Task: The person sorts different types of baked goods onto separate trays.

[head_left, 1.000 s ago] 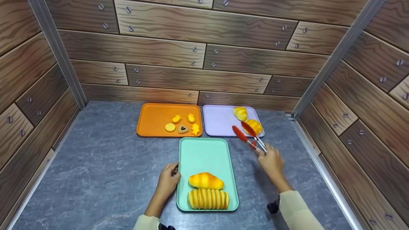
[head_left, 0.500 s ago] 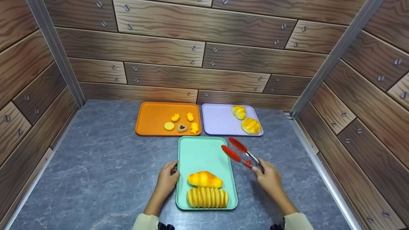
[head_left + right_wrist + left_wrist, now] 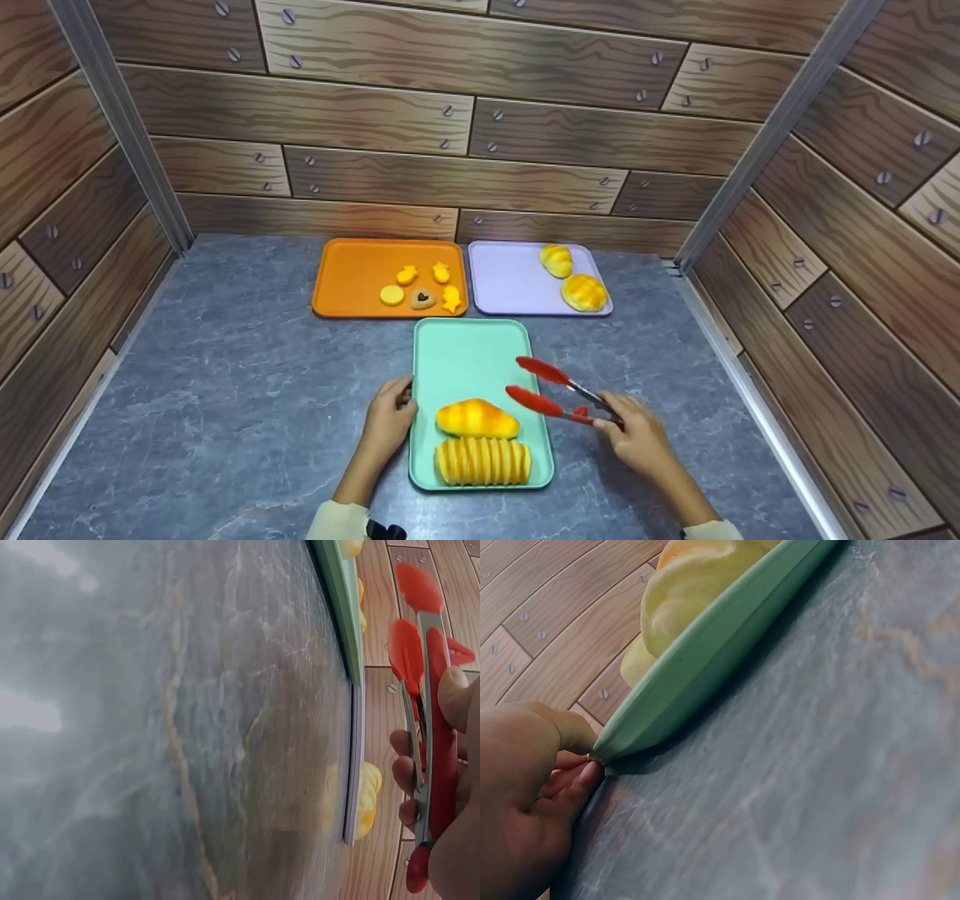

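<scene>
My right hand (image 3: 640, 437) grips red-tipped tongs (image 3: 442, 735). The tongs' two red heads are spread apart with nothing between them, above the right side of the mint green tray (image 3: 472, 349). Toward the near end of that tray lie a smooth golden bread roll (image 3: 478, 418) and, in front of it, a sliced loaf (image 3: 484, 461). At the tray's left edge is my left hand (image 3: 388, 418). Its thumb and fingers pinch the tray's rim in the left wrist view.
Behind, an orange tray (image 3: 352, 277) holds several small cookies, one a heart-shaped cookie (image 3: 423, 298). Beside it, a lilac tray (image 3: 506, 277) bears a croissant-like roll (image 3: 556, 261) and a round bun (image 3: 584, 292). Wood-patterned walls (image 3: 375, 120) enclose the grey table (image 3: 247, 390).
My right hand has drawn the tongs back from the round bun on the lilac tray, nearer and leftward over the green tray. The left hand keeps its place at the rim.
</scene>
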`<state>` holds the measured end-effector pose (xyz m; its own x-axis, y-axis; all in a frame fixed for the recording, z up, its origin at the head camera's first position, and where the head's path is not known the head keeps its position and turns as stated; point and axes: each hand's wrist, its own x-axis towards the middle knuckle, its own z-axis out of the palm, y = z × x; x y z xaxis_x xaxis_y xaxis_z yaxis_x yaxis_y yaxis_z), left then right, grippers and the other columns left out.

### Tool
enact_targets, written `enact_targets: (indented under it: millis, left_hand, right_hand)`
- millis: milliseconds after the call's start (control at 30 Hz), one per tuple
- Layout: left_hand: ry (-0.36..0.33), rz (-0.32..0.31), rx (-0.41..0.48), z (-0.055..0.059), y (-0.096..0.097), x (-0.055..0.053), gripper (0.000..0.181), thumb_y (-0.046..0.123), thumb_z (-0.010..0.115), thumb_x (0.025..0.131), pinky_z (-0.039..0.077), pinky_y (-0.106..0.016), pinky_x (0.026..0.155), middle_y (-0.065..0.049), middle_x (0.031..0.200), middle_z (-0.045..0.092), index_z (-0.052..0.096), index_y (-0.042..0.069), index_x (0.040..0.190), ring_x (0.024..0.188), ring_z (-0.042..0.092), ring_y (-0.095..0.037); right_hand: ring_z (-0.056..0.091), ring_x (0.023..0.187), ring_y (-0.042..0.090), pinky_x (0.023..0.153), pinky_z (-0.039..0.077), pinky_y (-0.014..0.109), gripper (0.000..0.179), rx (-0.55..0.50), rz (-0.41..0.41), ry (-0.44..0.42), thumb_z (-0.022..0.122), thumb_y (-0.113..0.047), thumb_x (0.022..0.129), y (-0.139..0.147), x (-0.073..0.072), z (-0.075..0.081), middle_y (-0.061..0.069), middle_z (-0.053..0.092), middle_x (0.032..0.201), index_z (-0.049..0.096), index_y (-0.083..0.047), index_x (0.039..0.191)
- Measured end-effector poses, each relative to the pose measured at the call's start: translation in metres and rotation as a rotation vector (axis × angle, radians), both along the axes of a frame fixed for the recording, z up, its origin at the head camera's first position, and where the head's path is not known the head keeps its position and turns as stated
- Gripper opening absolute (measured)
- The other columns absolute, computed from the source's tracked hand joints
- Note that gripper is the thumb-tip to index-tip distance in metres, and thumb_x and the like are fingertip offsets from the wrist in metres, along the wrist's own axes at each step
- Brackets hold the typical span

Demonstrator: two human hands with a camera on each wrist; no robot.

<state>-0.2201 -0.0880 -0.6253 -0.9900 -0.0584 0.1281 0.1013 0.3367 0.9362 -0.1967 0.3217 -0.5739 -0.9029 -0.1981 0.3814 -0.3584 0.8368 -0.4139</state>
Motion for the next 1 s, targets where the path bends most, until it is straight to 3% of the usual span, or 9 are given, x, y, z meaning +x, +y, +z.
enact_targets:
  millis: [267,600,1000]
  left_hand:
    - [0.009,-0.003,-0.005,0.001,-0.001,0.000,0.045,0.000,0.058,0.093,0.053,-0.043,0.094,-0.022,0.128,0.062,0.057,-0.009,0.136,0.108,0.063,-0.028]
    - [0.007,-0.003,-0.001,0.002,-0.001,0.000,0.045,0.000,0.057,0.092,0.053,-0.043,0.095,-0.023,0.131,0.060,0.057,-0.009,0.136,0.109,0.063,-0.029]
    - [0.010,-0.015,0.006,0.001,0.001,0.001,0.046,-0.001,0.057,0.092,0.054,-0.043,0.094,-0.024,0.130,0.060,0.056,-0.010,0.137,0.108,0.063,-0.030]
  right_hand:
    - [0.064,0.110,0.024,0.094,0.053,0.049,0.051,0.041,0.070,-0.074,0.079,-0.016,0.084,0.005,0.007,0.006,0.004,0.071,0.120,0.066,-0.008,0.132]
    - [0.066,0.108,0.024,0.092,0.053,0.047,0.049,0.139,0.192,-0.013,0.078,-0.017,0.083,0.003,0.008,0.005,0.003,0.071,0.120,0.067,-0.008,0.131]
    - [0.063,0.099,0.017,0.083,0.055,0.042,0.049,0.167,0.163,0.020,0.079,-0.019,0.084,-0.011,0.004,0.007,0.002,0.072,0.114,0.067,-0.008,0.130]
